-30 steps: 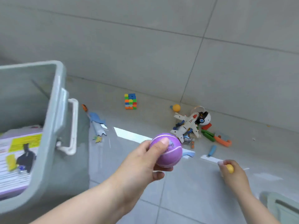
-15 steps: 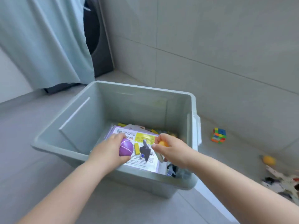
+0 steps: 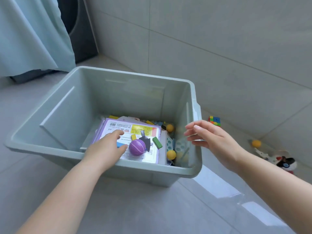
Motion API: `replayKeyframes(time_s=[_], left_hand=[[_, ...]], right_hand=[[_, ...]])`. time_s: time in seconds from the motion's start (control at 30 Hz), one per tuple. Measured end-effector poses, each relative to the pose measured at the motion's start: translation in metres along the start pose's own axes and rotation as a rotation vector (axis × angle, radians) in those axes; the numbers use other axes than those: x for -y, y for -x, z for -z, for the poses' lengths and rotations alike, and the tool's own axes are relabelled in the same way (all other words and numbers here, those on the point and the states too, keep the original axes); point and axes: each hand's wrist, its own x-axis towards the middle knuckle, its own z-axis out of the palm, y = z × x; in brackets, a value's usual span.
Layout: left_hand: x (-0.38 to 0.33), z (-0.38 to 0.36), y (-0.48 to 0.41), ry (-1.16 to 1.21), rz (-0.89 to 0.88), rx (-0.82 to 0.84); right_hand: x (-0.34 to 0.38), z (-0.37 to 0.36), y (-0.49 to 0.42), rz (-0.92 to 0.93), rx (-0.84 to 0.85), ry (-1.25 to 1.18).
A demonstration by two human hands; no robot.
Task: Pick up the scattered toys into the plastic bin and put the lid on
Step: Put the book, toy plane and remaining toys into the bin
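Note:
The grey-green plastic bin (image 3: 50,146) stands on the floor in front of me. Inside it a purple ball (image 3: 137,147) lies on a purple-edged printed box (image 3: 140,132), with a green block (image 3: 157,142) and two small yellow balls (image 3: 171,154) beside it. My left hand (image 3: 108,147) hangs open over the bin, just left of the purple ball and not touching it. My right hand (image 3: 207,135) is open above the bin's right rim, holding nothing. On the floor to the right lie a colour cube (image 3: 214,121), a yellow ball (image 3: 256,143) and a toy plane and figure (image 3: 280,160). No lid is in view.
A pale blue curtain (image 3: 30,36) hangs at the far left over a dark appliance (image 3: 79,31). A tiled wall (image 3: 219,39) runs behind the bin. Grey floor tiles (image 3: 152,208) lie between me and the bin.
Both hands carried their balls from the floor over the bin and let go. The purple ball and the small yellow ball now lie inside, and my right hand has drawn back to the right rim.

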Motion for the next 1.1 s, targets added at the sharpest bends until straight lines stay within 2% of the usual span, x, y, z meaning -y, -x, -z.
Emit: replayKeyframes(time_s=[0.13,0.2,0.27,0.33,0.43,0.5,0.6,0.73,0.87,1.0,1.1], left_hand=[[0.0,-0.007,0.001,0.011,-0.001,-0.079],[-0.009,-0.011,0.004,0.113,-0.064,-0.145],[-0.038,-0.018,0.015,0.292,-0.295,-0.204],[-0.089,-0.025,0.031,0.418,-0.606,-0.173],[-0.172,-0.055,0.051,0.475,-0.992,0.013],[-0.221,-0.089,0.057,0.477,-1.124,0.177],[-0.275,-0.15,0.059,0.366,-1.089,0.445],[-0.311,-0.226,0.051,0.12,-1.013,0.62],[-0.345,-0.284,0.033,0.027,-0.914,0.578],[-0.373,-0.33,0.009,-0.002,-0.816,0.491],[-0.394,-0.354,-0.003,-0.003,-0.742,0.404]], right_hand=[[-0.026,0.07,0.048,-0.137,-0.166,0.075],[-0.056,0.104,0.081,-0.258,-0.293,0.061],[-0.091,0.134,0.113,-0.373,-0.449,-0.025],[-0.125,0.156,0.138,-0.464,-0.606,-0.13],[-0.17,0.184,0.166,-0.544,-0.792,-0.268],[-0.198,0.204,0.178,-0.574,-0.844,-0.297],[-0.234,0.233,0.189,-0.608,-0.855,-0.284],[-0.276,0.268,0.184,-0.609,-0.819,-0.203],[-0.316,0.299,0.168,-0.597,-0.811,0.056],[-0.337,0.33,0.152,-0.628,-0.63,0.447],[-0.34,0.353,0.134,-0.66,-0.519,0.654]])
